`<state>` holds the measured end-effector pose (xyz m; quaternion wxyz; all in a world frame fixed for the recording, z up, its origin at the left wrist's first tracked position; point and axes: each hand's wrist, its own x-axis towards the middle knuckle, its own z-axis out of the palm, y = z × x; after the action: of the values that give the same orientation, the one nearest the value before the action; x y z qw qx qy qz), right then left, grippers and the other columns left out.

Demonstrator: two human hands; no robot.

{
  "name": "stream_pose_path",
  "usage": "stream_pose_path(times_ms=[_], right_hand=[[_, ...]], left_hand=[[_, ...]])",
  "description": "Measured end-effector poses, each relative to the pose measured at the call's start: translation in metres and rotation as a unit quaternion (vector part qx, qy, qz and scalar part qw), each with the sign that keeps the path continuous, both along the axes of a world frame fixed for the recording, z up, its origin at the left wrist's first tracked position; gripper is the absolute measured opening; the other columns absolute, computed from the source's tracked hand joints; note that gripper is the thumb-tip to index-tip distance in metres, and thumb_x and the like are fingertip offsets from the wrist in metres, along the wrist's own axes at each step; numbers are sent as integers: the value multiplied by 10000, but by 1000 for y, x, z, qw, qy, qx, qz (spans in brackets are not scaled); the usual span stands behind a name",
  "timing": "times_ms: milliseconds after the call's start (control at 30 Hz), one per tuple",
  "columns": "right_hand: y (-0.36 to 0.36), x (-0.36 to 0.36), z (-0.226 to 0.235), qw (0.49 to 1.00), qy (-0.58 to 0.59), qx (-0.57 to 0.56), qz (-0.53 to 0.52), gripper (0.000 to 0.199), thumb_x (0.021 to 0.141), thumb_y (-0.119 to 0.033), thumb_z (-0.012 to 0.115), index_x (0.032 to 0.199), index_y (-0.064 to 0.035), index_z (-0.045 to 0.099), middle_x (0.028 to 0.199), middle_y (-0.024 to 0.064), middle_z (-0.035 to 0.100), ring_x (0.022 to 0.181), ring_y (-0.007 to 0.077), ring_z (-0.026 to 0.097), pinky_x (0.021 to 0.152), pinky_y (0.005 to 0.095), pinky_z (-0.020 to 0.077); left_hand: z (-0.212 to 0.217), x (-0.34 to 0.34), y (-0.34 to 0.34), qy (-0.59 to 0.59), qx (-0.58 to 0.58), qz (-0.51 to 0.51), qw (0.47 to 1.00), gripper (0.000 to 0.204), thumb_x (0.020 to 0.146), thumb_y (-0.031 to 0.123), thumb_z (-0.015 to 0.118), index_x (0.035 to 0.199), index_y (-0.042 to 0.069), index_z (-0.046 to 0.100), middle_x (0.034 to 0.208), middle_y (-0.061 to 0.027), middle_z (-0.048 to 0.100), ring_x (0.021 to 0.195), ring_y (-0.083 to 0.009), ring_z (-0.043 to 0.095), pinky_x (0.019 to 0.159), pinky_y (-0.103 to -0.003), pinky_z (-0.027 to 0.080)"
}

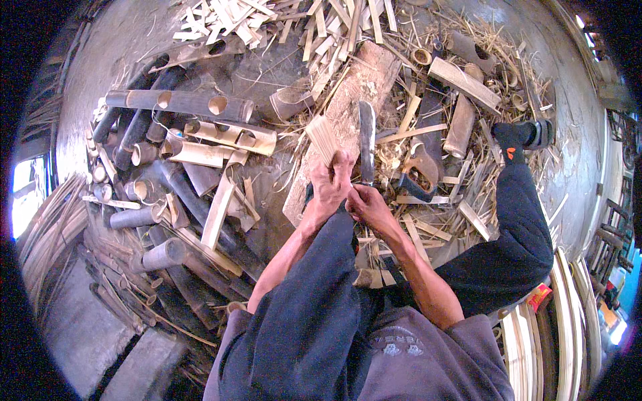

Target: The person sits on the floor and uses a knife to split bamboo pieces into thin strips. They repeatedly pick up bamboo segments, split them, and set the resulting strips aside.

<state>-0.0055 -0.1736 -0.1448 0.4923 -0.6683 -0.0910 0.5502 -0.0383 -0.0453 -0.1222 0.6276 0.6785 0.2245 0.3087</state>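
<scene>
My left hand (332,179) is closed around a small fan of pale bamboo slats (322,138), which point away from me above a raised knee. My right hand (369,207) grips a long knife (366,137) close beside it; the blade stands away from me and the handle is hidden in my fingers. Both hands come together at the knee, nearly touching. Beneath them a rough, worn wooden plank (378,67) runs across the floor. To the right of the blade lies a handsaw (420,170) with a dark handle.
Several dark bamboo tubes (180,101) and split pieces (231,136) are heaped at the left. A pile of cut slats (224,20) lies at the far side. Shavings and bamboo offcuts (460,127) litter the right, near my outstretched foot (518,137). Long pale strips (568,327) stand at the near right.
</scene>
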Motion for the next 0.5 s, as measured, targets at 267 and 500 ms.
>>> stream_pose_path(times_ms=[267, 500], right_hand=[[-6, 0, 23, 992, -21, 113, -46, 235, 930, -201, 528, 1058, -14, 590, 927, 51, 616, 837, 140, 550, 752, 304, 460], [-17, 16, 29, 999, 21, 44, 1, 298, 996, -271, 496, 1089, -12, 609, 801, 20, 617, 693, 82, 535, 645, 226, 443]], left_hand=[[-2, -5, 1, -48, 196, -297, 933, 131, 754, 37, 631, 876, 53, 585, 746, -116, 603, 687, -325, 622, 598, -381, 494], [5, 15, 9, -45, -377, 85, 921, 273, 979, 354, 497, 811, 138, 501, 566, 40, 386, 423, -92, 336, 394, -256, 289]])
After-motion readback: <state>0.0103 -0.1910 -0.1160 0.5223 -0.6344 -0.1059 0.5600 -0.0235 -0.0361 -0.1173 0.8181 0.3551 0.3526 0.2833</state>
